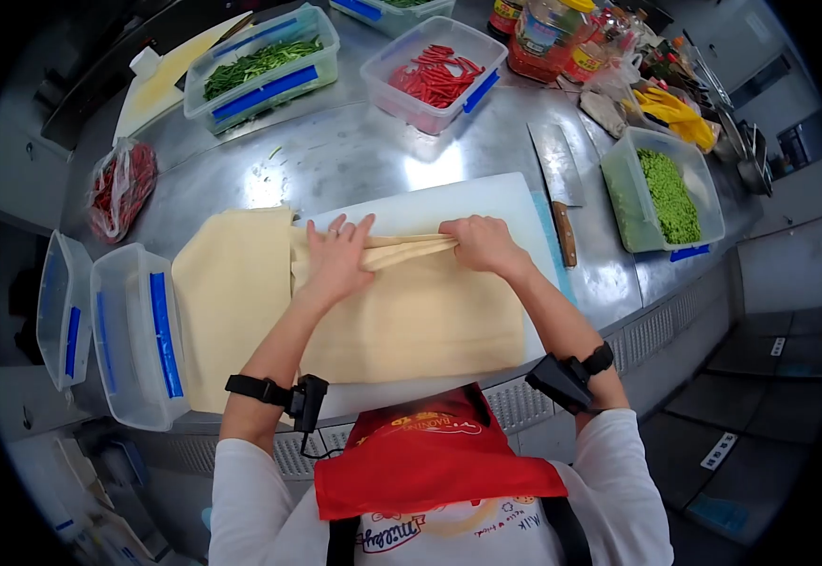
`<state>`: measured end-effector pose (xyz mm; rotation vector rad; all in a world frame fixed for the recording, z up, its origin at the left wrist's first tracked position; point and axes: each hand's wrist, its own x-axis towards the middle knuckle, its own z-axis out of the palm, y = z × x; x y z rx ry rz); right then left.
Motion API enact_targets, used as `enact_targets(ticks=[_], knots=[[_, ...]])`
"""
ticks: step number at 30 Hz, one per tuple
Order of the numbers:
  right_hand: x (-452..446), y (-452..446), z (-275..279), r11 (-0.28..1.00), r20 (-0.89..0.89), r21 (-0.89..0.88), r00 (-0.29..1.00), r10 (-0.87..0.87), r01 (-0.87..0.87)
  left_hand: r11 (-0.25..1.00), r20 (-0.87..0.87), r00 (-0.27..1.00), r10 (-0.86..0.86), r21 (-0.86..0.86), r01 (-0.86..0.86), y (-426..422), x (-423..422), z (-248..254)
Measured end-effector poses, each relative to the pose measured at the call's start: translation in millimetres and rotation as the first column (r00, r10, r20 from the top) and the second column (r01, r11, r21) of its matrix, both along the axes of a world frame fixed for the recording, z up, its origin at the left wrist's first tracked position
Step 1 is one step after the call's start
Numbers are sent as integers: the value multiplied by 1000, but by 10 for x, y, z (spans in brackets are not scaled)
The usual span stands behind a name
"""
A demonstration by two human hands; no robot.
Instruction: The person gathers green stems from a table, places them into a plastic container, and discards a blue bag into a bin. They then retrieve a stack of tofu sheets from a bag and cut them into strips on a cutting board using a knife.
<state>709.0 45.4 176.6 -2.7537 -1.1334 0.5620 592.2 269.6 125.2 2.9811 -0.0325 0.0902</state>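
Observation:
A pale yellow sheet, by its look a tofu sheet (430,321), is spread over a white cutting board (449,196). Its far edge is gathered into narrow folds between my hands. My right hand (488,245) is closed around the right end of these folds. My left hand (337,257) lies with spread fingers at their left end, touching the sheet. To the left, a second stack of pale sheets (232,302) extends toward the plastic boxes. A cleaver (560,179) with a wooden handle lies to the right of the board.
Clear boxes hold cut green vegetables (260,71), red chilies (436,77) and chopped green pieces (668,196). Two clear boxes (133,330) stand at left, below a bag of red chilies (121,189). Jars (548,42) and a yellow glove (675,115) are at back right.

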Motion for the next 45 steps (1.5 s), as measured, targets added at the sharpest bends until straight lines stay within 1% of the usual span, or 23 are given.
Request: enact_targets(ticks=[3,4,6,7,9,12,13,16,19,22,23,26,27,28,30,31,33,35,38,40,42,43,45], knots=[[154,-76,-92,997,-19,-66,999,-40,39,997,-226,972,56,57,-44,359,106,-27],[171,-125,-158,998,-28,-33,998,-53,52,994,-305,948,89,81,-67,443,117,-14],[215,-217,-243,997,-47,39,996,-71,73,987,-287,948,137,-36,-153,530,42,58],[243,-258,-240,994,-58,31,993,-102,104,976,-279,946,165,-94,-197,554,15,122],[302,-346,-201,987,-82,10,984,-158,159,963,-308,937,163,-156,-219,583,23,268],[430,-527,-52,991,-244,72,965,-92,112,947,-306,946,106,-260,-190,581,-70,654],[444,-567,88,980,-322,117,940,-113,158,941,-290,954,81,-294,-169,590,-93,818],[462,-642,547,922,-411,312,908,-86,229,809,-314,945,92,-529,-254,617,-169,1245],[463,-622,1020,821,-190,542,978,-89,180,801,-163,971,178,-549,-239,536,-161,1641],[446,-672,1386,766,83,643,992,-100,23,884,199,968,153,-465,-44,423,-181,1898],[423,-703,1430,766,158,642,985,-75,-45,984,332,943,20,-174,40,393,-218,1962],[379,-856,1244,705,438,603,894,98,-373,991,440,888,-133,50,123,242,-367,1807],[322,-935,1107,734,453,547,880,145,-402,988,437,887,-151,89,124,177,-462,1638],[251,-1015,948,754,443,512,879,178,-411,979,425,883,-197,127,158,102,-553,1451],[49,-1201,503,779,391,484,895,216,-399,970,314,918,-241,105,218,-71,-788,973],[-81,-1300,275,799,335,453,906,258,-395,968,245,937,-250,88,235,-151,-946,649],[-377,-1500,-254,842,226,419,937,266,-340,962,47,961,-271,13,271,-344,-1247,92],[-643,-1599,-526,867,210,408,954,216,-286,965,32,966,-257,-51,259,-537,-1433,-119],[-690,-1649,-514,884,228,398,960,165,-247,971,24,979,-202,-130,203,-571,-1519,-97],[-670,-1641,-358,871,267,422,953,144,-250,971,37,982,-187,-148,190,-545,-1519,-10],[-684,-1649,-191,843,303,466,944,132,-268,972,-18,976,-216,-101,213,-554,-1549,15],[-704,-1712,-255,866,208,440,965,158,-236,971,-44,972,-232,-76,229,-556,-1558,33],[-684,-1861,-346,908,22,375,981,192,-186,963,-169,956,-239,-170,210,-581,-1598,102]])
